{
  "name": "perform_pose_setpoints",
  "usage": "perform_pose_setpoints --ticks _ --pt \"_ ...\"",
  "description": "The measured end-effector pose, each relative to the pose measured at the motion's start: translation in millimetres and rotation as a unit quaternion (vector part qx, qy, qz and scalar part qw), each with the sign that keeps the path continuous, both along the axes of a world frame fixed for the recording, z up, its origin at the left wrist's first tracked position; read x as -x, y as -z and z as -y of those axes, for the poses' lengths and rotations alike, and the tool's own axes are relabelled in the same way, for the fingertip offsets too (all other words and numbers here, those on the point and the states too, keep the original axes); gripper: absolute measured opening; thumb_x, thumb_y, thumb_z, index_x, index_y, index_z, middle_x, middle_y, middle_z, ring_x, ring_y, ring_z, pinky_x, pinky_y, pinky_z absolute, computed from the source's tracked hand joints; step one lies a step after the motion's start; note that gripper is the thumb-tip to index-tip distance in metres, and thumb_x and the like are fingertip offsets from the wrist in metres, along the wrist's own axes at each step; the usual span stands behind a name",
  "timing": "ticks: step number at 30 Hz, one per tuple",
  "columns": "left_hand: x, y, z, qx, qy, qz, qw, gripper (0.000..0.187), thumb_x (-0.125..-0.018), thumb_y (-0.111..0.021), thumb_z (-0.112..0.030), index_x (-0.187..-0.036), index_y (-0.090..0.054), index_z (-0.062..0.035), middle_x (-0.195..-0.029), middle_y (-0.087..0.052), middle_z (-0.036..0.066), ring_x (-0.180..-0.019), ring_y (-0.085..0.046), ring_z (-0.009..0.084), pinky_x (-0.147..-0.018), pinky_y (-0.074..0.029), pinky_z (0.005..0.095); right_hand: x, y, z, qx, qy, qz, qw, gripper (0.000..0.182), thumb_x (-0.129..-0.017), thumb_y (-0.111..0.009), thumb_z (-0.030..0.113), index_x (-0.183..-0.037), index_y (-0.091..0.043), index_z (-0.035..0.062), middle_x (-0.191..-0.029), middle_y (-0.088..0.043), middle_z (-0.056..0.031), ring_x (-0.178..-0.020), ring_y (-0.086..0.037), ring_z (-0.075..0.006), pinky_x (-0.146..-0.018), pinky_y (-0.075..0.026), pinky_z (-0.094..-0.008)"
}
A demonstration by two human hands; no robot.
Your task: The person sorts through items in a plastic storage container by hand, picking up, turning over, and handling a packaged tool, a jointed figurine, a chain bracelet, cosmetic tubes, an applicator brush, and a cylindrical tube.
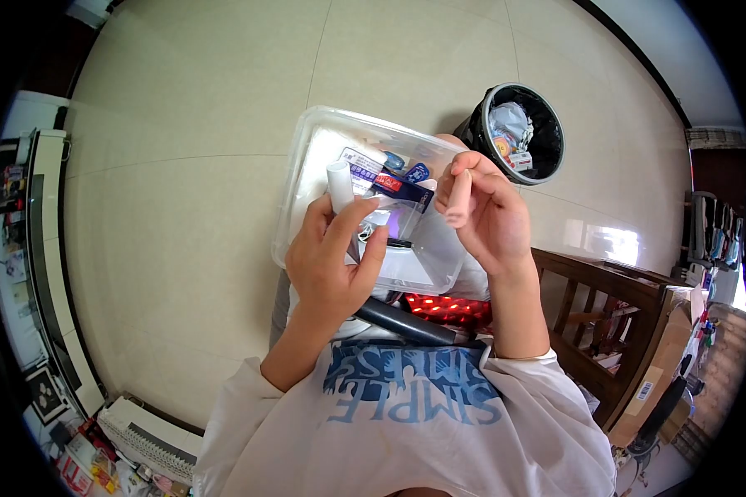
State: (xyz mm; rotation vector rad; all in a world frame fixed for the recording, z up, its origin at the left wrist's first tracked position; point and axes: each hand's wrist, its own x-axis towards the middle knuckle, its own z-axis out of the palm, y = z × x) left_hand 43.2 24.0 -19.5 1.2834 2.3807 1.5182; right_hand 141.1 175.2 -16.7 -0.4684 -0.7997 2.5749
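Note:
My left hand (pixel 327 257) is closed around a white cylindrical tube (pixel 340 184), whose round end points away from me. Pinched between the thumb and fingers of my right hand (pixel 493 211) is a pale pink cylinder (pixel 458 199), tilted downward; its exact kind does not show. Both hands are above a clear plastic box (pixel 302 137) on my lap. Inside the box are a white packet with purple print (pixel 359 170), a dark blue and red package (pixel 402 189), small blue items (pixel 417 172) and a black pen-like object (pixel 399 243). My left hand hides part of the contents.
Beyond the box to the right, a bin lined with a black bag (pixel 562 137) holds rubbish. A dark wooden rack (pixel 588 298) and a cardboard box (pixel 651 389) are at my right. A shiny red item (pixel 448 310) and a black curved bar (pixel 406 321) lie against my lap.

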Motion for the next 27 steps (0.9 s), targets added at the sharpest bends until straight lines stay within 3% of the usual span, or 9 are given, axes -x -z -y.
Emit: perform_pose_setpoints --ticks 2,5,9,15,16,18,22,24,27 --pt "1.1 -7.7 -0.7 -0.011 0.009 0.026 1.000 0.029 -0.061 -0.065 -0.011 -0.089 -0.056 -0.0098 -0.080 -0.050 0.007 -0.058 -0.050 0.0173 -0.047 -0.040 0.0248 0.8 -2.8 3.6 -0.024 0.007 0.017 1.000 0.018 -0.077 -0.036 0.009 -0.086 -0.048 -0.0019 -0.076 -0.049 -0.0067 -0.067 -0.045 -0.0125 -0.063 -0.036 -0.0245" --pt "4.9 -18.4 -2.5 -0.012 0.041 0.070 0.997 0.031 -0.060 -0.066 -0.014 -0.088 -0.055 -0.0097 -0.079 -0.050 0.007 -0.059 -0.050 0.0178 -0.048 -0.040 0.0259 -1.9 -6.1 10.4 -0.268 -0.005 0.083 0.960 0.017 -0.078 -0.040 0.004 -0.089 -0.051 -0.0005 -0.083 -0.051 -0.0042 -0.077 -0.045 -0.0092 -0.070 -0.036 -0.0221" --pt "6.5 -13.2 -3.1 0.024 0.090 0.051 0.994 0.031 -0.060 -0.067 -0.020 -0.087 -0.055 -0.0104 -0.075 -0.050 0.005 -0.059 -0.050 0.0184 -0.049 -0.039 0.0266 1.5 -5.4 18.4 -0.389 -0.001 0.052 0.920 0.014 -0.077 -0.044 0.003 -0.088 -0.051 -0.0011 -0.086 -0.051 -0.0042 -0.080 -0.045 -0.0103 -0.071 -0.035 -0.0224" --pt "3.2 -7.1 -3.1 0.012 0.069 0.030 0.997 0.020 -0.066 -0.062 -0.019 -0.083 -0.055 -0.0102 -0.071 -0.051 0.004 -0.057 -0.050 0.0193 -0.048 -0.039 0.0275 0.8 1.6 13.9 -0.466 -0.004 0.006 0.885 0.021 -0.073 -0.042 -0.001 -0.094 -0.048 -0.0008 -0.086 -0.051 -0.0068 -0.082 -0.045 -0.0132 -0.074 -0.035 -0.0249" --pt "3.5 -6.7 -3.1 0.012 0.069 0.030 0.997 0.020 -0.066 -0.062 -0.019 -0.083 -0.055 -0.0102 -0.071 -0.051 0.004 -0.057 -0.050 0.0193 -0.048 -0.039 0.0275 1.9 -1.7 15.4 -0.466 -0.004 0.006 0.885 0.021 -0.073 -0.042 -0.001 -0.094 -0.048 -0.0008 -0.086 -0.051 -0.0068 -0.082 -0.045 -0.0132 -0.074 -0.035 -0.0249" --pt "4.4 -5.3 -3.0 -0.004 0.070 0.019 0.997 0.018 -0.067 -0.061 -0.018 -0.081 -0.055 -0.0093 -0.073 -0.051 0.005 -0.057 -0.050 0.0201 -0.048 -0.038 0.0276 5.6 -11.3 19.3 -0.221 -0.004 -0.047 0.974 0.029 -0.071 -0.040 -0.003 -0.099 -0.045 -0.0006 -0.086 -0.050 -0.0078 -0.084 -0.046 -0.0148 -0.076 -0.035 -0.0267" --pt "7.0 -4.5 0.0 -0.015 0.092 0.064 0.994 0.018 -0.067 -0.060 -0.017 -0.081 -0.054 -0.0082 -0.076 -0.051 0.006 -0.059 -0.050 0.0213 -0.049 -0.039 0.0286 5.9 -5.6 11.0 -0.240 -0.050 0.027 0.969 0.032 -0.075 -0.042 0.000 -0.107 -0.041 0.0004 -0.087 -0.050 -0.0066 -0.085 -0.046 -0.0137 -0.074 -0.036 -0.0259" --pt "7.5 -6.2 1.0 0.000 0.154 0.061 0.986 0.018 -0.068 -0.059 -0.018 -0.082 -0.053 -0.0074 -0.079 -0.051 0.007 -0.063 -0.051 0.0230 -0.053 -0.039 0.0304 10.2 -7.8 19.6 -0.280 -0.077 0.111 0.950 0.033 -0.078 -0.046 0.005 -0.110 -0.042 0.0025 -0.086 -0.050 -0.0044 -0.083 -0.045 -0.0112 -0.072 -0.036 -0.0226" --pt "8.1 -14.8 0.7 0.043 0.196 0.038 0.979 0.019 -0.069 -0.058 -0.020 -0.083 -0.053 -0.0074 -0.082 -0.051 0.008 -0.067 -0.051 0.0244 -0.057 -0.040 0.0317 8.3 -2.9 19.4 -0.323 -0.116 0.103 0.934 0.033 -0.077 -0.053 0.012 -0.108 -0.046 0.0040 -0.088 -0.049 -0.0023 -0.079 -0.044 -0.0084 -0.068 -0.036 -0.0201"
